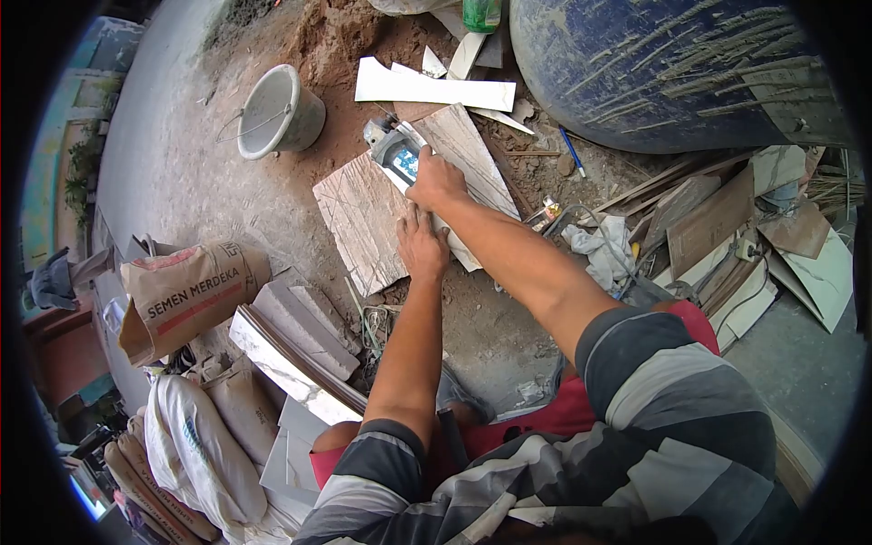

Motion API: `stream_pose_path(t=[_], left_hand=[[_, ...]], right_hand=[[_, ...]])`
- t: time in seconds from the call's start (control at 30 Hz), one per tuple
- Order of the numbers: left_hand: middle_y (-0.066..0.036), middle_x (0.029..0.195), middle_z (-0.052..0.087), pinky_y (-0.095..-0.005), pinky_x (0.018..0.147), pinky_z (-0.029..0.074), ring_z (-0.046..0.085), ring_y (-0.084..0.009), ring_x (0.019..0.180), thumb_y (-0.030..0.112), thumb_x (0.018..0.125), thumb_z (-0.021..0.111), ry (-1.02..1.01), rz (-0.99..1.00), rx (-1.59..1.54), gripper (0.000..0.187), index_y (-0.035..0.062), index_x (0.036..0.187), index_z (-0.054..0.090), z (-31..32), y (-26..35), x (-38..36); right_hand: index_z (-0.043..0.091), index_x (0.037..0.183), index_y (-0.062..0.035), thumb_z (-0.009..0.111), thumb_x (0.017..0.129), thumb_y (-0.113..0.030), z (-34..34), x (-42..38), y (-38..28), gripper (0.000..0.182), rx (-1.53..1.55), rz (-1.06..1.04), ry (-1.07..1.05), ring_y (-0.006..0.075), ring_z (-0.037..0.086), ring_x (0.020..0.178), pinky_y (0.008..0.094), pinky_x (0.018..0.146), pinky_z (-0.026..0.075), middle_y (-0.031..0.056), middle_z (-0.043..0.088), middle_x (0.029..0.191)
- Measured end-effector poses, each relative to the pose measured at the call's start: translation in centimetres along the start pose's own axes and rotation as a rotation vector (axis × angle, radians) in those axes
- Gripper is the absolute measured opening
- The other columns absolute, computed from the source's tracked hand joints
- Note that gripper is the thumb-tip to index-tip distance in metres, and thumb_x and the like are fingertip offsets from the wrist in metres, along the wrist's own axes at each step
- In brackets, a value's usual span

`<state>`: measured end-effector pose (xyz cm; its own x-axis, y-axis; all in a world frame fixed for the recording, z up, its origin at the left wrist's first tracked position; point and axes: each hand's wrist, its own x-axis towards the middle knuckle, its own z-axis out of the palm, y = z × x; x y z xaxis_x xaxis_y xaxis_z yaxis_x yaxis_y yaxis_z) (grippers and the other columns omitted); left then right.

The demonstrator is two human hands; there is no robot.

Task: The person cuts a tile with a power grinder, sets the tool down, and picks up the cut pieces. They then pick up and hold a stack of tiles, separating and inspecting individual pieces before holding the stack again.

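My right hand [440, 180] is wrapped round the body of a handheld tile cutter [396, 154], which has a flat base plate and a blue-and-white label. The cutter rests on a large brownish slab [359, 213], marked with many scratches and pale lines, that looks like a tile lying on the ground. Just below the cutter, my left hand [422, 243] lies on the slab with its fingers stretched out. The cutter's blade cannot be made out. Beyond it are white tile offcuts [436, 89].
A grey bucket [291, 113] stands at upper left, near reddish sand. A big blue drum [654, 73] fills the upper right. Tile pieces [713, 218] are stacked at right. Left lie a cement bag [195, 291] and long tile strips [291, 363]. A blue pen [572, 152] lies behind.
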<state>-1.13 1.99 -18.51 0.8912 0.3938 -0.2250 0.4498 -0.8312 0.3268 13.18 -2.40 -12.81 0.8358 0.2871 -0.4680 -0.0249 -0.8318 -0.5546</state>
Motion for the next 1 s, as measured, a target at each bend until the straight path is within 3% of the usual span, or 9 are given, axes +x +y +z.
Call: stream_pose_path(t=[0.27, 0.53, 1.0], left_hand=[[-0.009, 0.158, 0.037, -0.0474, 0.113, 0.037, 0.037, -0.0413, 0.139, 0.026, 0.081, 0.077, -0.09, 0.021, -0.062, 0.073, 0.0122, 0.146, 0.047, -1.4, -0.7, 0.1], [-0.005, 0.158, 0.038, -0.0458, 0.112, 0.038, 0.04, -0.038, 0.136, 0.02, 0.072, 0.084, -0.076, 0.05, -0.12, 0.085, 0.017, 0.148, 0.046, -1.5, -1.0, 0.1], [-0.006, 0.154, 0.043, -0.0466, 0.112, 0.037, 0.042, -0.0381, 0.135, 0.019, 0.07, 0.085, 0.001, 0.058, -0.212, 0.075, 0.0134, 0.137, 0.054, -1.0, -1.5, 0.0]], right_hand=[[0.047, 0.124, -0.0006, 0.077, 0.077, -0.02, 0.4, -0.4, -0.9, 0.06, -0.049, -0.014, 0.005, 0.0363, 0.068, 0.108, 0.0429, 0.092, 0.056, 0.0224, 0.067, 0.114], [0.046, 0.126, 0.0004, 0.078, 0.077, -0.022, 0.4, 0.0, -1.4, 0.063, -0.049, 0.015, 0.017, 0.0357, 0.067, 0.11, 0.0426, 0.094, 0.055, 0.0226, 0.067, 0.115], [0.045, 0.129, 0.003, 0.079, 0.075, -0.025, 0.4, 0.1, -1.8, 0.071, -0.041, 0.027, 0.012, 0.036, 0.068, 0.109, 0.0431, 0.092, 0.056, 0.0236, 0.067, 0.115]])
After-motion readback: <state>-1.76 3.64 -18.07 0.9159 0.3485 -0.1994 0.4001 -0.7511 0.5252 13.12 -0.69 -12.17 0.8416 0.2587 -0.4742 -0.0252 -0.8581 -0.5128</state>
